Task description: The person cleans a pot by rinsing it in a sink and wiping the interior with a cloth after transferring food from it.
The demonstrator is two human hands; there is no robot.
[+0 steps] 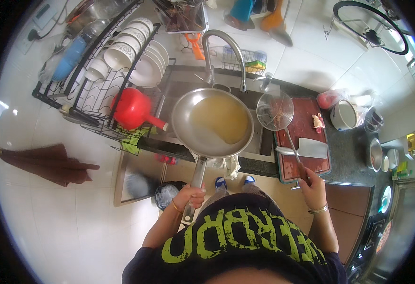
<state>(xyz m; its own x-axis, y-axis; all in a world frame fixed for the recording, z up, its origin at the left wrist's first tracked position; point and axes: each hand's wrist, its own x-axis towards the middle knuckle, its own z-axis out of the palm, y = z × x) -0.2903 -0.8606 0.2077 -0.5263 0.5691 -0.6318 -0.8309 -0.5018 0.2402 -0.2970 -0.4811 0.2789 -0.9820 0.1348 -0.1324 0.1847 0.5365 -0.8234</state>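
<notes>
My left hand (192,196) grips the metal handle of a stainless steel frying pan (179,126), held over the sink. A yellowish liquid (221,119) lies in the pan, pooled towards its right side. My right hand (313,188) is closed round the brown handle of a round wire skimmer (264,117). Small brownish bits (278,115) sit in the skimmer, whose head is right of the pan, above the gap between sink and board. Beneath the skimmer's handle, a cleaver (313,148) lies on a reddish-brown cutting board (308,124). A piece of raw meat (318,123) is on the board too.
A curved faucet (243,71) rises behind the pan from the sink (253,143). At left, a black dish rack (102,42) holds bowls, plates and a red pan (131,108). A white pot (343,115) and metal bowl (374,154) stand on the right counter (346,156).
</notes>
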